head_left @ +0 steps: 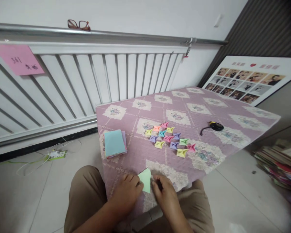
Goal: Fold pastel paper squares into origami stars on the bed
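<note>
Pale green folded paper sheet (pixel 147 180), one piece: placed between the two hands, over the near end of the table. Left bare hand (pixel 129 187), fingers bent, gripping the left edge of the sheet. Right bare hand (pixel 165 191), fingers curled, thumb and forefinger at the sheet's right edge; whether they pinch it, I cannot tell.

Brown trouser legs (pixel 85 189) of the seated person, one at either side of the table's near end. Mauve cloth patterned with cream floral diamonds (pixel 137 151), spread over the tabletop.

Stack of square paper sheets (pixel 114 142), light blue on top, purple showing at its right side; on the cloth, left. Small folded paper pieces (pixel 168 139), grouped in rough rows right of the stack: yellow, pink, orange, teal, purple, green. Black rounded object with a yellow part and a thin curved tail (pixel 216 126), to the right of the group, well apart; kind unclear to me.

On the floor, left: green-and-white power strip (pixel 57 154) among thin cables. On the right: a blurred pile of papers (pixel 277 165).

White slatted radiator (pixel 99 48) along the wall, a pink handwritten note (pixel 19 60) on its front. Silver metal pipe (pixel 140 38) above, brown-framed eyeglasses (pixel 84 25) resting on it. White-bordered panel of photographs (pixel 251 77), leaning at far right.
</note>
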Motion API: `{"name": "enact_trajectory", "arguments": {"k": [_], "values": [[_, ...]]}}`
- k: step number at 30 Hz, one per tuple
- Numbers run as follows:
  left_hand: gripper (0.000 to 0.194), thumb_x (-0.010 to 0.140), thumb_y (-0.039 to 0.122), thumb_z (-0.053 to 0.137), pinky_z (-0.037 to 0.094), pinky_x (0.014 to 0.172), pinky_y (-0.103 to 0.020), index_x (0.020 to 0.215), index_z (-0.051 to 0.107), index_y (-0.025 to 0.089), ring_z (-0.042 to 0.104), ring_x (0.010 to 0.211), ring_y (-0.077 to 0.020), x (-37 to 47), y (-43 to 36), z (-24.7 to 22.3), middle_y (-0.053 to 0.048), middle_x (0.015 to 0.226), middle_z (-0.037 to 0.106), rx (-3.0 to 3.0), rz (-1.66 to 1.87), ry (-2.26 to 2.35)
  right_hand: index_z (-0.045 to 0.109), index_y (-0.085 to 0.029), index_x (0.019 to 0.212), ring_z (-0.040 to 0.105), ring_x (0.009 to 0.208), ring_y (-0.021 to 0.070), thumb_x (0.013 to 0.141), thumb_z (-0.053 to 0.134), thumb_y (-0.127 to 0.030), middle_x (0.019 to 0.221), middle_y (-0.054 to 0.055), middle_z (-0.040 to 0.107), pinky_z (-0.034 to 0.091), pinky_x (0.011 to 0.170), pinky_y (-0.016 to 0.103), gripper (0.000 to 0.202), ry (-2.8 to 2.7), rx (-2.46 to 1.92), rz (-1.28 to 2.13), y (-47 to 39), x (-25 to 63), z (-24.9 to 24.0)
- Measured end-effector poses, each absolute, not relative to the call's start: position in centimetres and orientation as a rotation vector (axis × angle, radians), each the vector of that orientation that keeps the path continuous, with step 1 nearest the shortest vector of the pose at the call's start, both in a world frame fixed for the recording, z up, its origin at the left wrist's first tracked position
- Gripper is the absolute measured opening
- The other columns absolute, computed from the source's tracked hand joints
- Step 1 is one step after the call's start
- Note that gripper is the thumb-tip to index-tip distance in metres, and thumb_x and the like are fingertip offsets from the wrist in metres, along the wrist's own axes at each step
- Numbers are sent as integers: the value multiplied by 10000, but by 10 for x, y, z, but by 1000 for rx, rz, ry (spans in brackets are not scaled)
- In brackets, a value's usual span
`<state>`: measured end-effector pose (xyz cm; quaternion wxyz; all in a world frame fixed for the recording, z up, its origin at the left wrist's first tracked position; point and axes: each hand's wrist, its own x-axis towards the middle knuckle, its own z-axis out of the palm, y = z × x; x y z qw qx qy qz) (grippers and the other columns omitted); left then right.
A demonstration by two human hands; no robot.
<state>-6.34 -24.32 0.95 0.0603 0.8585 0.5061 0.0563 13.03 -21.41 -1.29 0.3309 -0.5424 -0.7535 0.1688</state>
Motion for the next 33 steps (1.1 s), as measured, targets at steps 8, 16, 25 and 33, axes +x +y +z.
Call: {"name": "enact_trajectory", "arguments": {"k": [8, 16, 25, 33], "values": [[120, 940, 213, 494, 348, 754, -374, 953, 604, 166, 518, 859, -226, -61, -231, 19, -61, 919, 595, 2839, 91, 1309, 560, -177, 1219, 593, 1046, 228, 801, 501, -135, 1111, 100, 663, 475, 918, 401, 424, -2176, -1271, 337, -175, 119, -5], [100, 943, 216, 506, 338, 768, -361, 922, 601, 196, 519, 872, -205, -78, -220, 14, -49, 930, 596, 2883, 169, 1222, 672, -209, 985, 614, 880, 205, 713, 555, -50, 896, 56, 669, 490, 815, 331, 336, -2231, -1315, 352, -177, 114, 2], [93, 919, 222, 541, 365, 862, -354, 955, 627, 213, 516, 976, -200, -74, -230, 8, -19, 1018, 607, 2505, 310, 1484, 632, -228, 1111, 497, 1182, 285, 766, 636, -175, 1225, 115, 589, 410, 956, 449, 349, -2308, -1333, 392, -185, 114, 6], [240, 834, 181, 579, 362, 953, -393, 1071, 590, 217, 480, 1078, -219, -67, -226, 9, -48, 1151, 552, 2078, 527, 1775, 633, -275, 949, 342, 1350, 295, 720, 652, -157, 1389, 62, 493, 326, 1012, 498, 258, -2395, -1419, 531, -180, 109, 10]]}}
